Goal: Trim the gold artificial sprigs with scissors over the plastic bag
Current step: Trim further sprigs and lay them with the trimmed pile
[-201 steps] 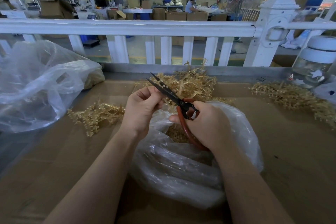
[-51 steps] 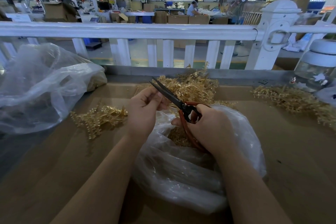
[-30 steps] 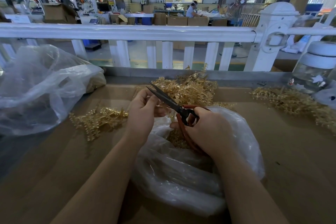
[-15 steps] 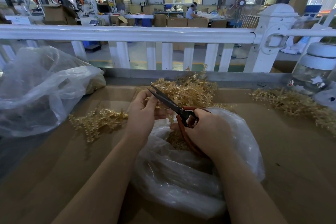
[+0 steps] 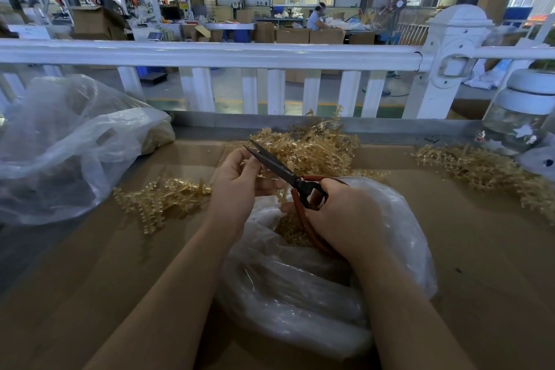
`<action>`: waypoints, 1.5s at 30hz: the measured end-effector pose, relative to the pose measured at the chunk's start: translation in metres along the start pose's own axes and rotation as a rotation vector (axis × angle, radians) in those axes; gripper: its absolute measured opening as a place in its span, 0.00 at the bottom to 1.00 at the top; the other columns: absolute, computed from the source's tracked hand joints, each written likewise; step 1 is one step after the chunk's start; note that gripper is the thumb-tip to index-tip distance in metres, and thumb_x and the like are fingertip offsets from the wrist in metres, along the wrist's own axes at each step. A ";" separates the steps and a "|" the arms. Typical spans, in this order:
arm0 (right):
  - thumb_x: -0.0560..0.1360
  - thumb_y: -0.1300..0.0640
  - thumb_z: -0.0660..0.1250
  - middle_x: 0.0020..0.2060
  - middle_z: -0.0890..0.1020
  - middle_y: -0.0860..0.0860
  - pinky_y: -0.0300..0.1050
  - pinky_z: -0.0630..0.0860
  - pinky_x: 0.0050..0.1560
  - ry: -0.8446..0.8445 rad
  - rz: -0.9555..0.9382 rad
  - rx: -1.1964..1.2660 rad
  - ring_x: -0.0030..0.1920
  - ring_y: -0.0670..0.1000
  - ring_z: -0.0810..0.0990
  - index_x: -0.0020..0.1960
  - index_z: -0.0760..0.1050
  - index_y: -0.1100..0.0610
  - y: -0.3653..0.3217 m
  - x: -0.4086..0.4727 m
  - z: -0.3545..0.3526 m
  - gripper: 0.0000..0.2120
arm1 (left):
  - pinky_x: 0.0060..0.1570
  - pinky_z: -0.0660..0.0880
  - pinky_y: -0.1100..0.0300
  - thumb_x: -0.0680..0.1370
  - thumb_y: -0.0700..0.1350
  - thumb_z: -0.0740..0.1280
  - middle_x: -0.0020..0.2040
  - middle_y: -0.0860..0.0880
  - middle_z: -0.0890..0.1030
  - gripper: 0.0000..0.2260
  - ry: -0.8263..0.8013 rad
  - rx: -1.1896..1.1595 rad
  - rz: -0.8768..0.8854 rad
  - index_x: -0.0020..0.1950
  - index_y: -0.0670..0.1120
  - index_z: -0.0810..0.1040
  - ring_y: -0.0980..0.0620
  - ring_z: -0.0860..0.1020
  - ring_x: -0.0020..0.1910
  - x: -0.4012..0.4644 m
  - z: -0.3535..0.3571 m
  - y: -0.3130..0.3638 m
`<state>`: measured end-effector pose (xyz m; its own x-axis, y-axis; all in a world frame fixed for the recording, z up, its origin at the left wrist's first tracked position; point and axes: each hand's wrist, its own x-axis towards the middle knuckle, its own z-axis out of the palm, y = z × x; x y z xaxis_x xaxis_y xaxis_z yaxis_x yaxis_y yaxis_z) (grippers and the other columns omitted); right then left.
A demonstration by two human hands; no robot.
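Head view, workbench scene: a small gold sprig (image 5: 271, 182) is being held above the open mouth of the clear plastic bag (image 5: 315, 285), which is lying on the cardboard-covered table (image 5: 90, 279) just in front of the person. The left hand (image 5: 240, 180) is pinching the sprig between thumb and curled fingers. The right hand (image 5: 339, 213) is gripping the scissors (image 5: 288, 176), its fingers curling through the red handle loops; the dark blades are pointing up and to the left, slightly parted, and are crossing just beside the left fingertips. Whether the blades are touching the sprig cannot be told. Gold trimmings (image 5: 292, 230) are lying inside the bag under the hands.

Just behind the hands a heap of untrimmed gold sprigs (image 5: 312, 150) is resting against the grey back edge of the table. A smaller cluster of sprigs (image 5: 159, 198) is lying to the left of the left wrist, and a long spread of sprigs (image 5: 486, 171) is lying well apart at the right. A second, larger clear bag (image 5: 66, 147) is sitting at the far left. A glass jar with a white lid (image 5: 522, 117) is standing at the right edge. A white railing (image 5: 210, 54) is running behind the table, and beyond it a seated worker (image 5: 316, 19) is showing among cardboard boxes.
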<state>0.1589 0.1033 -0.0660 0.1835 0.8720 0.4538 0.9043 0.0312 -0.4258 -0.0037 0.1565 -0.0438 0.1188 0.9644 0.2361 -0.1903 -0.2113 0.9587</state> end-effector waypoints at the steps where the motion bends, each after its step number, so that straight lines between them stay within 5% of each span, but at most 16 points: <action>1: 0.64 0.20 0.47 0.30 0.75 0.39 0.34 0.66 0.29 0.000 -0.001 -0.006 0.31 0.40 0.73 0.44 0.74 0.43 0.000 0.000 0.000 0.32 | 0.36 0.81 0.59 0.84 0.40 0.58 0.44 0.46 0.86 0.08 0.000 0.001 -0.002 0.51 0.43 0.76 0.48 0.84 0.35 0.000 0.000 0.000; 5: 0.65 0.20 0.48 0.30 0.75 0.38 0.34 0.67 0.29 -0.003 0.006 -0.008 0.31 0.40 0.74 0.46 0.77 0.44 0.000 0.000 0.000 0.33 | 0.36 0.81 0.59 0.84 0.41 0.58 0.44 0.47 0.86 0.08 0.000 -0.002 -0.002 0.52 0.42 0.76 0.48 0.84 0.35 0.000 0.000 0.001; 9: 0.69 0.21 0.59 0.29 0.73 0.38 0.33 0.65 0.29 -0.021 0.015 0.008 0.31 0.39 0.73 0.39 0.68 0.41 -0.001 -0.001 -0.002 0.24 | 0.37 0.80 0.59 0.84 0.40 0.58 0.40 0.47 0.85 0.08 -0.001 -0.047 0.003 0.54 0.40 0.77 0.49 0.83 0.34 0.001 -0.001 0.001; 13: 0.63 0.18 0.55 0.30 0.75 0.40 0.36 0.68 0.30 -0.027 0.065 0.042 0.32 0.41 0.74 0.37 0.68 0.44 -0.003 -0.001 -0.006 0.29 | 0.35 0.79 0.60 0.85 0.40 0.56 0.37 0.46 0.84 0.09 0.001 -0.184 -0.042 0.54 0.40 0.76 0.51 0.82 0.33 0.002 -0.003 0.003; 19: 0.70 0.27 0.67 0.34 0.81 0.43 0.44 0.80 0.41 -0.023 0.167 0.145 0.37 0.44 0.79 0.43 0.77 0.48 -0.003 -0.001 -0.009 0.24 | 0.31 0.74 0.64 0.85 0.42 0.56 0.34 0.47 0.79 0.11 -0.017 -0.384 -0.125 0.54 0.41 0.77 0.53 0.75 0.29 0.005 -0.010 0.006; 25: 0.74 0.34 0.68 0.33 0.81 0.42 0.38 0.76 0.36 0.028 0.224 0.225 0.35 0.41 0.78 0.41 0.75 0.46 -0.006 -0.001 -0.009 0.16 | 0.33 0.74 0.63 0.85 0.42 0.56 0.34 0.47 0.78 0.12 -0.043 -0.484 -0.144 0.53 0.42 0.78 0.54 0.74 0.29 0.006 -0.008 0.007; 30: 0.76 0.40 0.70 0.32 0.82 0.46 0.46 0.79 0.39 0.023 0.256 0.324 0.36 0.47 0.80 0.38 0.75 0.47 -0.005 0.002 -0.008 0.14 | 0.33 0.74 0.63 0.85 0.42 0.55 0.34 0.48 0.77 0.12 -0.048 -0.503 -0.142 0.53 0.42 0.78 0.55 0.73 0.30 0.006 -0.007 0.007; 38: 0.76 0.54 0.73 0.30 0.85 0.48 0.26 0.72 0.31 -0.016 0.372 0.773 0.31 0.40 0.82 0.41 0.83 0.57 -0.006 0.005 -0.013 0.08 | 0.30 0.74 0.65 0.85 0.42 0.54 0.35 0.47 0.78 0.12 -0.100 -0.481 -0.118 0.53 0.41 0.77 0.54 0.74 0.30 0.002 -0.003 0.009; 45: 0.77 0.57 0.73 0.35 0.86 0.54 0.27 0.68 0.22 -0.018 0.486 1.036 0.22 0.39 0.76 0.42 0.81 0.57 -0.004 0.006 -0.021 0.05 | 0.32 0.76 0.63 0.85 0.41 0.54 0.36 0.45 0.79 0.12 -0.128 -0.449 -0.110 0.54 0.41 0.77 0.53 0.76 0.30 0.001 -0.003 0.007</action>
<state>0.1642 0.0983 -0.0448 0.4138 0.9086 0.0565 -0.0145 0.0686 -0.9975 -0.0077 0.1564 -0.0373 0.2751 0.9441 0.1814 -0.5684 0.0076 0.8227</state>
